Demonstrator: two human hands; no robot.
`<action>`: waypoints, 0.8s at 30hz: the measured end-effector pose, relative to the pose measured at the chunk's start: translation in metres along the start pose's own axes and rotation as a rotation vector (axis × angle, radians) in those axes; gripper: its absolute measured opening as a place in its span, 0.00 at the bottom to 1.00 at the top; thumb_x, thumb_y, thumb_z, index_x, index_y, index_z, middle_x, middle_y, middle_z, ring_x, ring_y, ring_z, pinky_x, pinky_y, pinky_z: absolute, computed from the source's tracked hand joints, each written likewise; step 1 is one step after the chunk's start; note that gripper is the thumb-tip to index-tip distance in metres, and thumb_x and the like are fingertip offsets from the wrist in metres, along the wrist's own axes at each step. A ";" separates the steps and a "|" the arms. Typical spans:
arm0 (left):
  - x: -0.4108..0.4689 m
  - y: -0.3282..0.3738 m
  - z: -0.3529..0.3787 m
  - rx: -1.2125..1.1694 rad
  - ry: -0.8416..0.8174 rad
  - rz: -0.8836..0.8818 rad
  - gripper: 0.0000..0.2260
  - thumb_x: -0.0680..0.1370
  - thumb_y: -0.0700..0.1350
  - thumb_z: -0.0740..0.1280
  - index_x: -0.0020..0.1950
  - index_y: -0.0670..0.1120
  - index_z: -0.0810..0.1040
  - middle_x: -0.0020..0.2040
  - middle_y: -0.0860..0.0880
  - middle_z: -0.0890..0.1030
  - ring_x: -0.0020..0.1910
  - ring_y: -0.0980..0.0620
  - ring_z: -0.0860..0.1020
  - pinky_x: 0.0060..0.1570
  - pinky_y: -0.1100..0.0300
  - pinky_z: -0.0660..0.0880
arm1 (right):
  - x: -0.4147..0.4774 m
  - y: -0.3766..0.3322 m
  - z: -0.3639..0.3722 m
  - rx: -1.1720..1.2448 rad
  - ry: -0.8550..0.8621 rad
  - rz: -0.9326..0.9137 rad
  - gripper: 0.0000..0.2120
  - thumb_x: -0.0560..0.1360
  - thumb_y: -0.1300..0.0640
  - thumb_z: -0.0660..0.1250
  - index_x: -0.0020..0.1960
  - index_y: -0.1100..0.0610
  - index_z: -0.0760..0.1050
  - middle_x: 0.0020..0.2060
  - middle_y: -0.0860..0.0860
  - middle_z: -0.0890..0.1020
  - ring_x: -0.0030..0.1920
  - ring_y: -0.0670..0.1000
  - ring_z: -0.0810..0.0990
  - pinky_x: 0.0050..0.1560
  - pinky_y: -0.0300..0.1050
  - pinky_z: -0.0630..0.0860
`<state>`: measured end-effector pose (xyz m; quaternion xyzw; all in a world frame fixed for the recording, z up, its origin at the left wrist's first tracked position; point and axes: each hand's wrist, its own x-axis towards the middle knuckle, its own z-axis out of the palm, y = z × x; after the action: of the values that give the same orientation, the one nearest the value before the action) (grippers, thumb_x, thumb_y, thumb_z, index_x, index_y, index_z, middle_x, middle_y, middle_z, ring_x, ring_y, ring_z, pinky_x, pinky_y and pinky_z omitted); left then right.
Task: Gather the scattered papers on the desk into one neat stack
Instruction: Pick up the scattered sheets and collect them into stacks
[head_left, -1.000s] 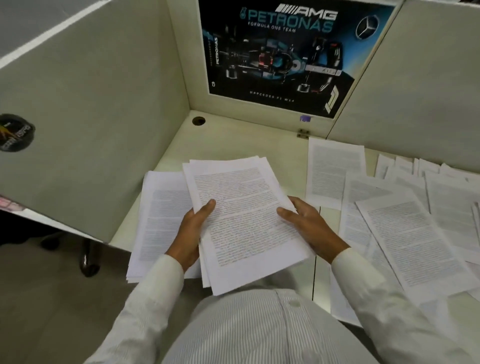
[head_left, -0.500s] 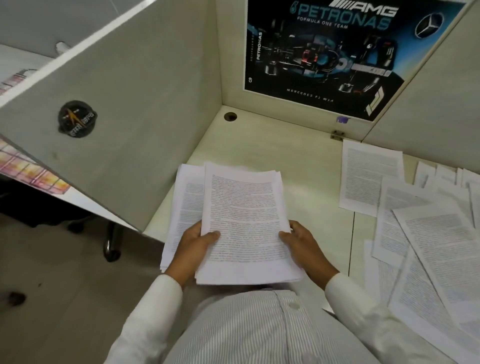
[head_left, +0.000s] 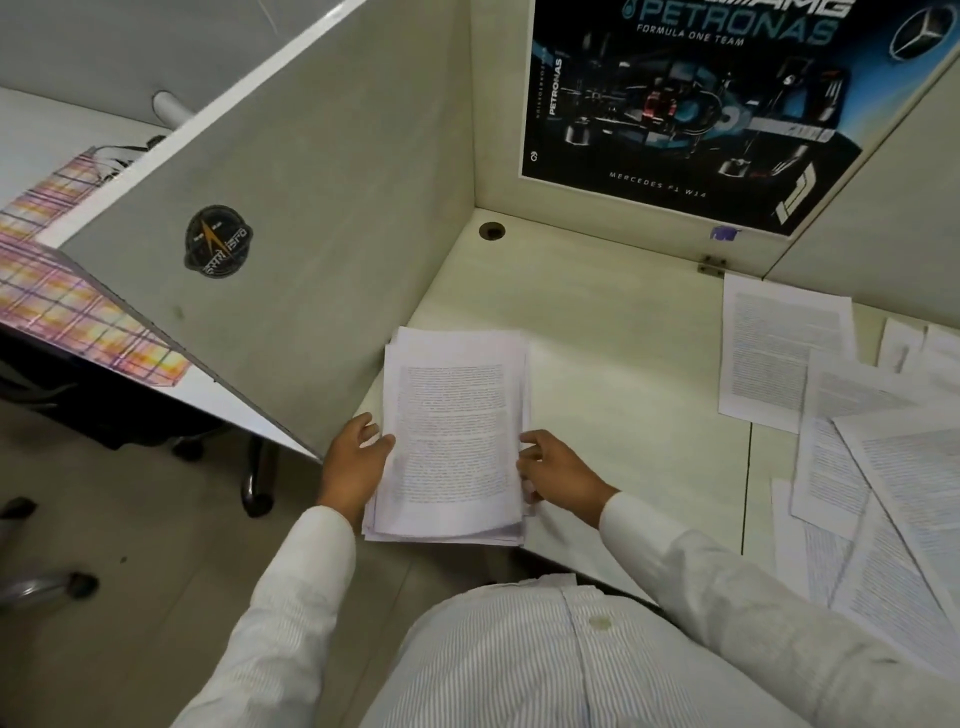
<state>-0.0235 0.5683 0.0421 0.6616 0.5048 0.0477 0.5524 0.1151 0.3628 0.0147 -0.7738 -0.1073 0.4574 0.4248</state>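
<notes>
A stack of printed papers (head_left: 452, 441) lies at the left end of the pale desk (head_left: 613, 332), its near end overhanging the front edge. My left hand (head_left: 356, 460) grips the stack's left edge, thumb on top. On the opposite side, my right hand (head_left: 558, 475) holds the right edge with curled fingers. Several loose printed sheets (head_left: 904, 467) lie overlapping across the right side of the desk, and one sheet (head_left: 779, 358) sits nearest the back wall.
A grey partition (head_left: 311, 208) with a round sticker walls the desk's left side, close to the stack. A dark poster (head_left: 675, 104) hangs on the back panel above a cable hole (head_left: 491, 230). Chair castors (head_left: 257, 499) stand on the floor at the left.
The bundle held in both hands swung straight and came down onto the pile at the left, merging into one stack. The view shifted left.
</notes>
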 end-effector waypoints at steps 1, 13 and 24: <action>-0.001 0.001 0.001 0.019 0.022 -0.011 0.23 0.80 0.47 0.66 0.75 0.50 0.67 0.73 0.51 0.71 0.70 0.45 0.71 0.68 0.44 0.70 | 0.000 0.004 -0.001 -0.009 0.021 0.016 0.21 0.82 0.58 0.61 0.73 0.56 0.63 0.56 0.54 0.76 0.47 0.52 0.80 0.41 0.42 0.79; -0.005 0.024 0.083 0.049 -0.168 0.171 0.13 0.80 0.45 0.67 0.65 0.52 0.75 0.61 0.54 0.77 0.61 0.51 0.76 0.61 0.50 0.77 | -0.035 0.060 -0.062 0.399 0.372 0.118 0.13 0.79 0.57 0.67 0.63 0.56 0.73 0.54 0.54 0.79 0.55 0.54 0.81 0.47 0.49 0.83; -0.025 0.060 0.227 0.061 -0.534 0.180 0.12 0.80 0.42 0.67 0.63 0.49 0.76 0.60 0.48 0.79 0.57 0.49 0.80 0.53 0.52 0.80 | -0.099 0.125 -0.169 0.619 0.777 0.132 0.10 0.79 0.58 0.66 0.61 0.55 0.75 0.54 0.53 0.80 0.53 0.51 0.81 0.48 0.49 0.83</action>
<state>0.1423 0.4022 0.0138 0.7091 0.2821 -0.0945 0.6393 0.1666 0.1363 0.0185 -0.7298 0.2489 0.1716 0.6132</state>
